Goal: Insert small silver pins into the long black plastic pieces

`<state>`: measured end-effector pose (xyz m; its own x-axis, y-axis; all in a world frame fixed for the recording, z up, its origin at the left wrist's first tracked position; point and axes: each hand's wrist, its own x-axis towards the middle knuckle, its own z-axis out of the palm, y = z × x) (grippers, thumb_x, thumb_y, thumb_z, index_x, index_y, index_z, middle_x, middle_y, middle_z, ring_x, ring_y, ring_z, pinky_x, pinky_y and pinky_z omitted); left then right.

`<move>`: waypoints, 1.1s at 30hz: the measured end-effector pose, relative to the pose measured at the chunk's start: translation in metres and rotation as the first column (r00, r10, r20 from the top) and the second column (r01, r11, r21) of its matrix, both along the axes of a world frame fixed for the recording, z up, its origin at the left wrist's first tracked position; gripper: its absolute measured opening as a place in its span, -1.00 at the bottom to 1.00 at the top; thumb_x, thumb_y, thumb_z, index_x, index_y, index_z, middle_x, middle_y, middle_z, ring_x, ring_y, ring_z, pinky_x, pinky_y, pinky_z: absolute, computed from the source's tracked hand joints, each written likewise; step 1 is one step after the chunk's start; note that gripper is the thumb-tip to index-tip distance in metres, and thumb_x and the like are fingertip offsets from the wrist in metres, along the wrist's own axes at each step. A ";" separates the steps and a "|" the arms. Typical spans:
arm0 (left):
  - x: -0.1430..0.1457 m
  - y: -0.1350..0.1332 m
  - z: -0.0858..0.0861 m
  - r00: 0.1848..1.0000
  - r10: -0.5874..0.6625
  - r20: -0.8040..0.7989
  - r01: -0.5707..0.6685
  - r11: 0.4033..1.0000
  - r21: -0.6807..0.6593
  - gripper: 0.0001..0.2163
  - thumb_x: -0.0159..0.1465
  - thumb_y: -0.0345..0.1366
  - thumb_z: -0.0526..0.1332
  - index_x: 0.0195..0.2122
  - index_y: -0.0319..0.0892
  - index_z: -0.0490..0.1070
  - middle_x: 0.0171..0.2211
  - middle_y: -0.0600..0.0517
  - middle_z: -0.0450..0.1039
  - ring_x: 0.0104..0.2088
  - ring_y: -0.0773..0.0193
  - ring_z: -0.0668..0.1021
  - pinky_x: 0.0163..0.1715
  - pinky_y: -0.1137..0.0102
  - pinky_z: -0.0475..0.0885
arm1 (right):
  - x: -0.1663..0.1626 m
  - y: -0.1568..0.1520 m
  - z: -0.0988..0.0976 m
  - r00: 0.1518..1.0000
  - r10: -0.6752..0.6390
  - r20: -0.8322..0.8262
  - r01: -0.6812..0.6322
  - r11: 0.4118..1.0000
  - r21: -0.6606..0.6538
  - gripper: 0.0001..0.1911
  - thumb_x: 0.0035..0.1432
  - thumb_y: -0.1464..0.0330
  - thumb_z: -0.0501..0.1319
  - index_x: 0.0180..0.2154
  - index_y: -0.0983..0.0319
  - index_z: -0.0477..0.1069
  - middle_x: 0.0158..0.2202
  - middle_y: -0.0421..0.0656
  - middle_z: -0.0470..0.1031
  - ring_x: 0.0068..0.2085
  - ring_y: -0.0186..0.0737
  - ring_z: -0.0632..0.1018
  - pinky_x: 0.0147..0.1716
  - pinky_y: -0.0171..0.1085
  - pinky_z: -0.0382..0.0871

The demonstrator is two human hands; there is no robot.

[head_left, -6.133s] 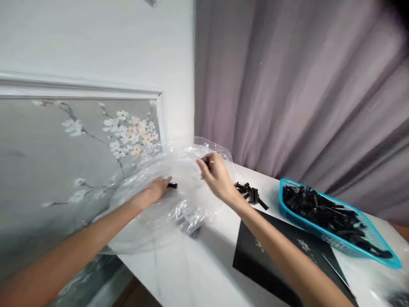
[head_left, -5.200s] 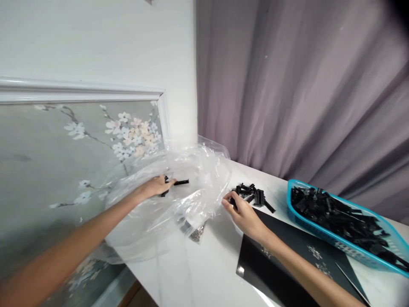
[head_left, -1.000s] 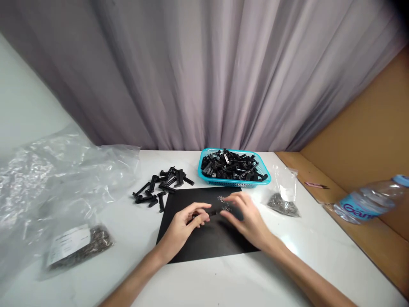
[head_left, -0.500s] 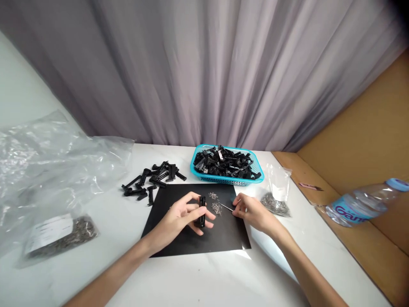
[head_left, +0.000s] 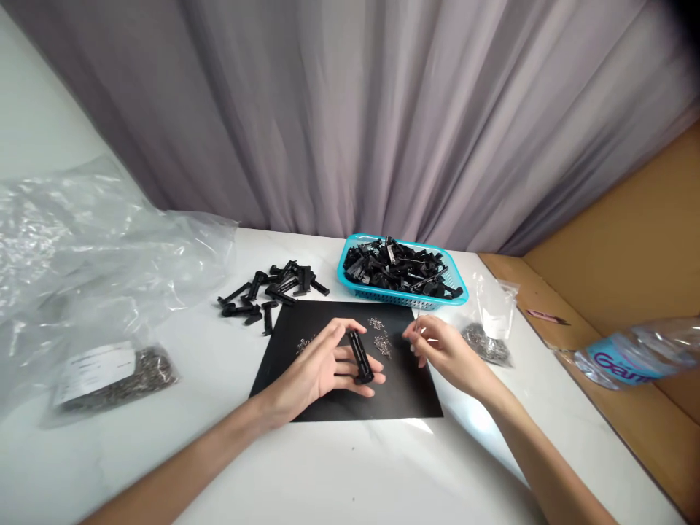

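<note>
Fingers (head_left: 378, 378) of the left hand (head_left: 316, 364) cross behind a black part (head_left: 359, 356).

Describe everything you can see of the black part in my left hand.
The black part is long and narrow, slightly shiny, and looks like plastic. A recess runs along its upward face, and its near end is a thicker block. It lies tilted across the fingers of your left hand, near end slanting right, above the black sheet. Your right hand is apart from it.
</note>
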<state>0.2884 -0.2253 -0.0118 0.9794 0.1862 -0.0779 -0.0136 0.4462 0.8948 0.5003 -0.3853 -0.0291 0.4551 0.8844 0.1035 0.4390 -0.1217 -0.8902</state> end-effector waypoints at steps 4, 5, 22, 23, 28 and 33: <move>-0.001 -0.001 0.003 1.000 -0.011 -0.004 0.011 0.997 -0.082 -0.79 0.50 -0.03 0.06 -0.07 -0.05 0.20 -0.12 -0.14 0.64 -0.04 -0.03 0.67 -0.04 0.03 0.52 | -0.011 0.004 0.009 0.992 0.042 -0.116 -0.032 0.996 0.088 -0.61 0.32 0.01 0.22 -0.28 0.21 0.41 -0.47 -0.19 0.52 -0.46 -0.21 0.61 -0.41 -0.20 0.58; -0.001 -0.001 0.003 1.000 -0.010 0.003 0.011 0.995 -0.098 -0.79 0.49 -0.04 0.08 -0.09 -0.06 0.21 -0.12 -0.14 0.64 -0.03 -0.04 0.67 -0.02 0.02 0.51 | -0.014 0.005 0.010 0.989 0.042 -0.143 -0.028 0.994 0.102 -0.60 0.31 -0.01 0.24 -0.29 0.20 0.41 -0.49 -0.19 0.54 -0.46 -0.19 0.62 -0.41 -0.20 0.59; -0.006 0.006 0.004 0.995 -0.070 -0.068 0.082 0.979 0.186 -0.47 0.43 0.09 -0.16 -0.23 -0.16 0.49 -0.34 -0.05 0.54 -0.33 0.16 0.47 -0.35 0.31 0.32 | -0.032 0.014 -0.016 0.986 -0.110 -0.122 0.141 0.948 0.286 -0.68 0.35 0.09 0.26 -0.32 0.17 0.34 -0.46 -0.23 0.49 -0.51 -0.31 0.48 -0.45 -0.28 0.42; -0.006 0.006 0.005 0.995 -0.088 -0.047 0.096 0.975 0.200 -0.47 0.42 0.07 -0.14 -0.18 -0.17 0.52 -0.28 -0.08 0.57 -0.29 0.15 0.49 -0.32 0.30 0.34 | -0.030 0.015 -0.018 0.985 -0.134 -0.104 0.160 0.941 0.298 -0.68 0.35 0.09 0.26 -0.32 0.17 0.33 -0.46 -0.23 0.49 -0.50 -0.30 0.48 -0.45 -0.28 0.42; -0.002 0.008 -0.001 0.999 -0.041 0.024 0.030 0.938 0.346 -0.66 0.34 -0.11 0.19 0.00 -0.18 0.56 0.07 -0.16 0.54 0.02 0.01 0.57 0.01 0.18 0.47 | -0.029 0.017 -0.016 0.979 -0.197 -0.052 0.202 0.911 0.361 -0.68 0.37 0.07 0.22 -0.32 0.16 0.33 -0.44 -0.24 0.48 -0.50 -0.30 0.50 -0.45 -0.28 0.45; -0.001 0.009 -0.016 0.967 0.119 0.224 -0.247 0.637 0.730 -0.67 0.11 -0.22 0.49 -0.11 -0.14 0.55 0.09 -0.11 0.47 0.10 0.05 0.55 0.18 0.11 0.50 | -0.033 0.015 -0.017 0.982 -0.182 0.044 0.152 0.913 0.379 -0.70 0.39 0.09 0.20 -0.29 0.17 0.36 -0.47 -0.24 0.46 -0.48 -0.28 0.52 -0.43 -0.27 0.46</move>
<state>0.2877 -0.2160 -0.0280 0.9058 0.2942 0.3050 -0.1737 -0.3987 0.9005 0.4670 -0.3707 -0.0456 0.5705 0.6864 0.4510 0.5099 0.1344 -0.8497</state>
